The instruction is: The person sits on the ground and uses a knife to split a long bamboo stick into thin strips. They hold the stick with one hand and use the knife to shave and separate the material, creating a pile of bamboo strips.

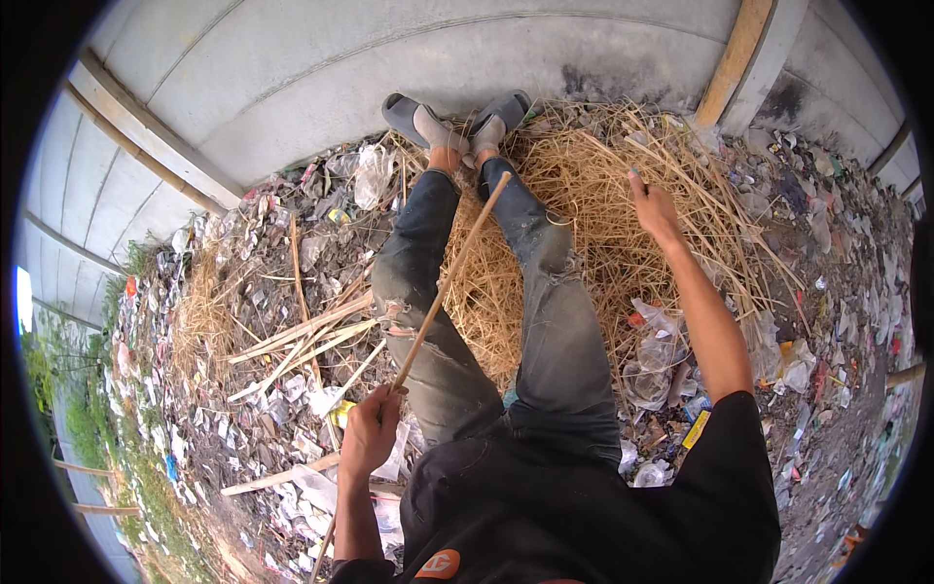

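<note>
My left hand (368,430) is closed around a long thin bamboo stick (452,268) beside my left thigh. The stick slants up across my left leg, its far end above my shins, and its lower end runs back past my wrist. My right hand (654,206) is closed, raised over the right part of a heap of straw-like bamboo shavings (593,214). A small bluish-grey tip shows at its fingers; I cannot make out what it belongs to. The shavings lie between and to the right of my outstretched legs (545,321).
Split bamboo strips (302,336) lie on the ground left of my legs. Litter and plastic scraps (671,360) cover the ground on both sides. A grey concrete wall (467,54) stands beyond my feet, with a wooden post (736,63) against it. Green plants (73,384) grow at the far left.
</note>
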Demonstrator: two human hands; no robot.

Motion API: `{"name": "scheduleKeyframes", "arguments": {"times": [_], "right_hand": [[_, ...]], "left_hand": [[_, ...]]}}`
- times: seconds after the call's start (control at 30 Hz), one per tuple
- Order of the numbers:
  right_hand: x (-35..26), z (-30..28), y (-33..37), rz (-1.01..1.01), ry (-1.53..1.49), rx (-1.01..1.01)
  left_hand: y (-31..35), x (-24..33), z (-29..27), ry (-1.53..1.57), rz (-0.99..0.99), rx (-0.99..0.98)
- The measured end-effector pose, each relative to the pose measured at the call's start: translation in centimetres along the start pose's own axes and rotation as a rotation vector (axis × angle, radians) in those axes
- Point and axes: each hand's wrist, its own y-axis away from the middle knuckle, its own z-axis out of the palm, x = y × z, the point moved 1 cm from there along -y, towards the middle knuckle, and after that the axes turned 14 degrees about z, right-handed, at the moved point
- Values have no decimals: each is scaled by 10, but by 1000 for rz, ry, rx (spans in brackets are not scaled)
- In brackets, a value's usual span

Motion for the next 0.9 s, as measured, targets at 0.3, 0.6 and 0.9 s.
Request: {"name": "scheduleKeyframes", "arguments": {"times": [0.3, 0.6, 0.9], "right_hand": [[-118, 20, 161, -627, 45, -77], [-145, 30, 240, -805, 12, -194], [-142, 45, 240, -745, 16, -222]], "left_hand": [[-102, 5, 25, 356, 64, 136], [-145, 34, 41, 411, 2, 100], [-136, 16, 55, 470, -39, 76]]}}
